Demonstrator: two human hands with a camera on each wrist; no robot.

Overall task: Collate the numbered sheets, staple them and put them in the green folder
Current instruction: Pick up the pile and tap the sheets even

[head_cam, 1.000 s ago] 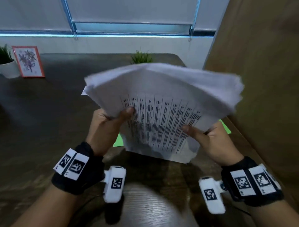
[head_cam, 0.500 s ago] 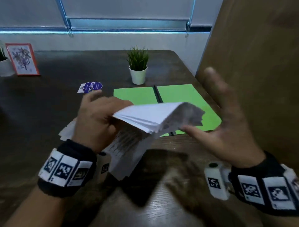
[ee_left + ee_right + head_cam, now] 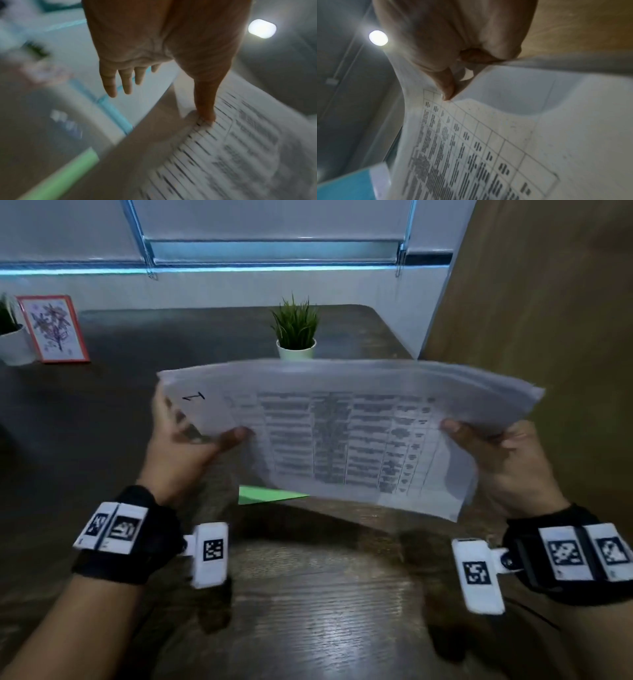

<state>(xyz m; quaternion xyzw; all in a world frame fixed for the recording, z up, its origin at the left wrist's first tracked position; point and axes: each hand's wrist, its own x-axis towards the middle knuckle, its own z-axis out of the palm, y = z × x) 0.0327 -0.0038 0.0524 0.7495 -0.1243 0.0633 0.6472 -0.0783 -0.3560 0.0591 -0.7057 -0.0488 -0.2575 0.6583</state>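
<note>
Dark wood table [image 3: 308, 594], plant [image 3: 295, 330] at far edge. Sheets [image 3: 342, 433] up in air over table, gathered as one stack, top page marked 1. Left hand [image 3: 181, 453] pinching left edge, thumb on top; right hand [image 3: 507, 460] gripping right edge. Folder [image 3: 267, 495] lying beneath, only green corner visible. Collating seemingly done or nearly so; stapling and filing left. No stapler in sight.

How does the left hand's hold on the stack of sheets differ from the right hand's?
The left hand holds the sheets at the corner marked 1, while the right hand holds the opposite short edge. In the left wrist view the left fingers look straight, with only the thumb on the printed face; the right hand's fingers curl around its edge. Both thumbs lie on the top page, and together they hold the stack above the table.
</note>
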